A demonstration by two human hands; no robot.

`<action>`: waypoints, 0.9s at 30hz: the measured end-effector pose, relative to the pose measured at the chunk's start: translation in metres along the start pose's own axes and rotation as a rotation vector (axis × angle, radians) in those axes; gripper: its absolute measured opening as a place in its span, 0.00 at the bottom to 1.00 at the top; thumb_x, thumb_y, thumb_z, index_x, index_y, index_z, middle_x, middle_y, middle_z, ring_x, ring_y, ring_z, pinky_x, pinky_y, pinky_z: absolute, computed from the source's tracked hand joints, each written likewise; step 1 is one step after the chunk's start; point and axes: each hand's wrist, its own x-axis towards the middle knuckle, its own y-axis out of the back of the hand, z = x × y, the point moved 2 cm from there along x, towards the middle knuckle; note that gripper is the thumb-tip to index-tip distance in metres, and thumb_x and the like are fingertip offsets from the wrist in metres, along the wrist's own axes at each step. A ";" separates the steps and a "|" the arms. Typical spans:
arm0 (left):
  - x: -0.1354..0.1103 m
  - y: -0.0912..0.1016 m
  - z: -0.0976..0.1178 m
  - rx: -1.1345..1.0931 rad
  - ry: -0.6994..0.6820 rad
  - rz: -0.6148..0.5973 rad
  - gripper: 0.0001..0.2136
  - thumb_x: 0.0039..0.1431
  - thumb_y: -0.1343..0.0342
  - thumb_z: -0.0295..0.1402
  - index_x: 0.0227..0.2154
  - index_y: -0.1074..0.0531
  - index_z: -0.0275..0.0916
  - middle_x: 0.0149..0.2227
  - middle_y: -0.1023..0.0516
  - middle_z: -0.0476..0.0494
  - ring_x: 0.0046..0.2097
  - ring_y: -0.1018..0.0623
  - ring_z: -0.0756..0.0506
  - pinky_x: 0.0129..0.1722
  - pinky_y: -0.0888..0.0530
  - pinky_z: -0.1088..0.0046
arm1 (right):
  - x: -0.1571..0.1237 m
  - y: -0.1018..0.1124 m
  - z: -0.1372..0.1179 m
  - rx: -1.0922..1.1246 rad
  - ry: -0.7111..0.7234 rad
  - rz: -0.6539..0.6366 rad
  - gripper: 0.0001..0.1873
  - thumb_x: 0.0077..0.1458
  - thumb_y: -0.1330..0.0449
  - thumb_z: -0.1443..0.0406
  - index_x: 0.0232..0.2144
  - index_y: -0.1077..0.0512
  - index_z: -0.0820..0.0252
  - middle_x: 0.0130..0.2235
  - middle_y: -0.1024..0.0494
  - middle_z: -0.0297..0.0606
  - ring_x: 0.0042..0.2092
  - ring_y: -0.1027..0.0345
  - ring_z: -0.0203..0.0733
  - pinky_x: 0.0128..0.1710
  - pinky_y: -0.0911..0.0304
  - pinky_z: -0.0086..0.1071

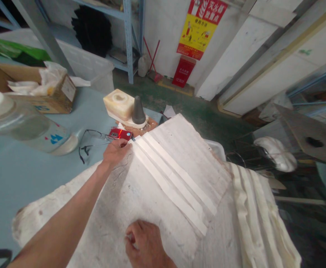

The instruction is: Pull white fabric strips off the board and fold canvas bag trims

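Observation:
Several long white strips (168, 186) lie side by side across a pale, smudged board (190, 149), which rests on a larger whitish sheet (115, 208). My left hand (115, 152) is closed in a pinch at the far left end of the nearest strip; the fingertips partly cover that end. Lower down, my right hand (145, 242) rests over the whitish sheet with curled fingers, apart from the strips. Whether anything small sits between its thumb and forefinger is hidden.
Glasses (92, 139), a red device (120, 133), a dark cone (138, 111) and a yellowish block (119, 102) stand beyond my left hand. A large bottle (26, 126) and a cardboard box (62, 95) are at left. Folded cream cloth (257, 212) hangs at right.

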 end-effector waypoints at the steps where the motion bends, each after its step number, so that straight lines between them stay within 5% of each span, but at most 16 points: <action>1: -0.001 0.000 0.001 0.018 0.003 0.017 0.17 0.74 0.34 0.43 0.56 0.20 0.37 0.56 0.16 0.40 0.51 0.15 0.37 0.50 0.14 0.55 | 0.000 0.000 -0.001 0.002 -0.004 -0.003 0.10 0.55 0.33 0.69 0.41 0.21 0.54 0.36 0.13 0.35 0.38 0.16 0.46 0.42 0.27 0.34; 11: -0.023 -0.009 0.017 0.241 -0.078 0.240 0.13 0.75 0.35 0.42 0.52 0.19 0.38 0.55 0.16 0.39 0.55 0.16 0.37 0.57 0.17 0.50 | -0.002 0.011 -0.012 -0.013 -0.033 -0.077 0.11 0.59 0.31 0.66 0.46 0.22 0.57 0.40 0.12 0.40 0.41 0.15 0.51 0.46 0.23 0.41; 16: -0.029 -0.016 0.012 0.290 -0.203 0.307 0.12 0.74 0.34 0.40 0.52 0.19 0.38 0.56 0.16 0.39 0.58 0.17 0.36 0.61 0.19 0.47 | -0.004 0.039 -0.042 -0.051 0.008 -0.134 0.09 0.68 0.35 0.60 0.45 0.22 0.59 0.37 0.13 0.44 0.37 0.17 0.55 0.38 0.23 0.44; 19: -0.029 -0.016 0.009 0.295 -0.241 0.310 0.12 0.74 0.34 0.39 0.52 0.19 0.38 0.56 0.16 0.39 0.58 0.17 0.36 0.61 0.19 0.46 | 0.022 0.070 -0.068 -0.116 0.090 0.005 0.07 0.72 0.38 0.64 0.48 0.23 0.60 0.47 0.14 0.48 0.48 0.18 0.59 0.42 0.21 0.48; 22: -0.028 -0.013 0.009 0.295 -0.238 0.309 0.11 0.74 0.34 0.39 0.52 0.19 0.38 0.56 0.15 0.39 0.58 0.16 0.36 0.61 0.19 0.47 | 0.065 0.091 -0.081 -0.170 0.134 0.181 0.19 0.71 0.37 0.68 0.61 0.26 0.69 0.69 0.24 0.57 0.67 0.29 0.61 0.64 0.26 0.55; 27: -0.023 -0.007 0.015 0.300 -0.216 0.274 0.11 0.75 0.35 0.40 0.51 0.19 0.38 0.54 0.15 0.40 0.56 0.15 0.38 0.59 0.18 0.48 | 0.114 0.092 -0.077 -0.228 0.075 0.149 0.33 0.76 0.39 0.61 0.73 0.36 0.78 0.78 0.37 0.64 0.75 0.41 0.66 0.73 0.36 0.62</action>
